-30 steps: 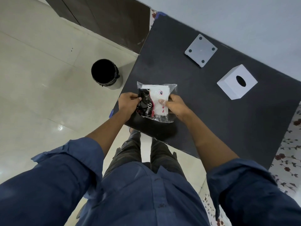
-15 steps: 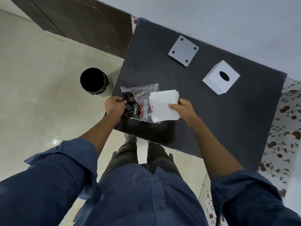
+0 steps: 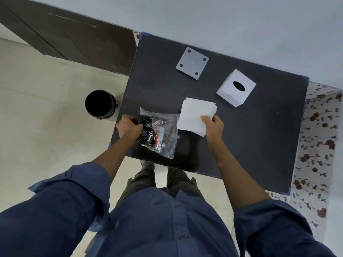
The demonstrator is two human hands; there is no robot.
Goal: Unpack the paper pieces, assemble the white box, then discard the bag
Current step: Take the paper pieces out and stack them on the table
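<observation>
A clear plastic bag [image 3: 163, 134] with black and red print lies near the front left of the black table [image 3: 250, 138]. My left hand [image 3: 129, 127] grips the bag's left edge. My right hand [image 3: 213, 125] holds a stack of white paper pieces [image 3: 194, 115] fully outside the bag, just to its right and above the table. A white box [image 3: 235, 88] with an oval hole on top stands at the back right. A flat grey square panel [image 3: 192, 63] with four dark dots lies at the back centre.
A round black bin [image 3: 100, 104] stands on the tiled floor left of the table. Dark cabinet doors [image 3: 74, 43] run along the back left. A floral patterned cloth [image 3: 319, 136] shows past the table's right edge.
My right hand pulled the white paper stack out of the bag and moved it to the right. My left hand kept hold of the bag's left edge.
</observation>
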